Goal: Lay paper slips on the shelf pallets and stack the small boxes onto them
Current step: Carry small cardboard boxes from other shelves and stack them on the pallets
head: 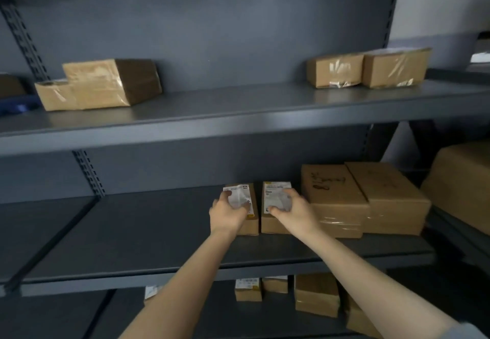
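Head view, close, angled down toward grey shelving [185,105].

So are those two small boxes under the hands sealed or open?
Sealed, it seems: both small boxes sit flat on the middle shelf with printed labels across unbroken tops, no flaps lifted.

Two small brown cardboard boxes, the left box [250,216] and the right box [273,222], are set side by side, nearly touching, on the grey middle shelf [132,232]. A white printed label is borne on each top.
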A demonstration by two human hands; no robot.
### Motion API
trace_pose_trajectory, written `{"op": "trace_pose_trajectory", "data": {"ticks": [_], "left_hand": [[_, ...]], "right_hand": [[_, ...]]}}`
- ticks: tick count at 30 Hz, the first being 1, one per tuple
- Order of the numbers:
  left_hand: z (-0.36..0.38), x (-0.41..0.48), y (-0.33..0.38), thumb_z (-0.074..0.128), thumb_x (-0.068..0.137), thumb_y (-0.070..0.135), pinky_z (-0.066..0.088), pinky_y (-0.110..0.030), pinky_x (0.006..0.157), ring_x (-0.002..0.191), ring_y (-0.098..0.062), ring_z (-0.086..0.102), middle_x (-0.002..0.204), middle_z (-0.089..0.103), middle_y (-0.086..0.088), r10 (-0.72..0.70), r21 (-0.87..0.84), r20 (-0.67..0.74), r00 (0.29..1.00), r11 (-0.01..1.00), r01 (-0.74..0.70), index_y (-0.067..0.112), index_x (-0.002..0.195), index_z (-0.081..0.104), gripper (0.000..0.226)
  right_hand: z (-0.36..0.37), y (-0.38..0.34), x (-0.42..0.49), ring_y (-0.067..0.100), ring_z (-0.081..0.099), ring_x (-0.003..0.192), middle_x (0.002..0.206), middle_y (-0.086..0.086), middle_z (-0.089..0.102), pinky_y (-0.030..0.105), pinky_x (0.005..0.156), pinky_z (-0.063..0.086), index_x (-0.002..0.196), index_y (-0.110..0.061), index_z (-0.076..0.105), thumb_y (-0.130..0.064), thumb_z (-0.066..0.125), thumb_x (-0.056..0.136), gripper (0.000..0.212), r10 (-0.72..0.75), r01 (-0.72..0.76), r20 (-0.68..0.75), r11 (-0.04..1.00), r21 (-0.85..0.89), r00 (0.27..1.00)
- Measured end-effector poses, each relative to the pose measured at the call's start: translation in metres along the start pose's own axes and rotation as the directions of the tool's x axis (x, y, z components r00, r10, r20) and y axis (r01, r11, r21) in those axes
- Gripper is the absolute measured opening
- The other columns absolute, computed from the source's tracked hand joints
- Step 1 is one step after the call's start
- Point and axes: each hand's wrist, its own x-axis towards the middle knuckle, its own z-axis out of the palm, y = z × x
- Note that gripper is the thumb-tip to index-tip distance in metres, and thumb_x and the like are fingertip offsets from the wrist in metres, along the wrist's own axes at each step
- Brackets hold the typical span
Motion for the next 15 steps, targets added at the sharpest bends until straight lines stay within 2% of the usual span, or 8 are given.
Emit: {"op": "trace_pose_trajectory", "data": {"ticks": [3,6,11,15], "left_hand": [[0.019,0.018,-0.016,0.060,0.085,0.036,0.035,-0.040,0.104,0.134,-0.033,0.031,0.140,0.040,-0.013,0.065,0.123,-0.016,0.998,0.990,-0.062,0.018,0.143,0.034,0.066],[0.037,0.029,-0.028,0.058,0.084,0.045,0.033,-0.041,0.106,0.134,-0.034,0.028,0.144,0.033,-0.012,0.126,0.205,-0.032,0.992,0.972,-0.117,0.019,0.145,0.028,0.073],[0.045,0.043,-0.038,0.056,0.081,0.057,0.035,-0.044,0.104,0.132,-0.032,0.030,0.142,0.035,-0.012,0.157,0.320,-0.067,0.985,0.939,-0.128,0.019,0.143,0.030,0.077],[0.042,0.047,-0.037,0.058,0.077,0.058,0.035,-0.044,0.103,0.134,-0.031,0.029,0.142,0.036,-0.011,0.123,0.337,-0.039,0.992,0.936,-0.102,0.023,0.143,0.030,0.080]], "right_hand": [[0.025,0.013,0.015,0.027,0.044,0.128,0.142,0.007,0.043,0.043,0.100,0.046,0.142,-0.023,0.037,-0.043,0.064,0.083,0.068,-0.058,0.041,-0.095,0.984,-0.172,0.994],[0.045,0.023,0.025,0.029,0.033,0.134,0.147,0.008,0.035,0.044,0.103,0.041,0.143,-0.023,0.035,-0.053,0.060,0.081,0.073,-0.124,0.070,-0.154,0.946,-0.317,0.980],[0.052,0.030,0.036,0.032,0.032,0.134,0.150,0.006,0.029,0.043,0.100,0.041,0.142,-0.026,0.037,-0.067,0.055,0.077,0.079,-0.113,0.032,-0.199,0.930,-0.367,0.973],[0.050,0.031,0.039,0.033,0.030,0.135,0.152,0.005,0.024,0.042,0.099,0.041,0.143,-0.028,0.036,-0.068,0.055,0.077,0.080,-0.104,0.023,-0.170,0.906,-0.423,0.980]]}}
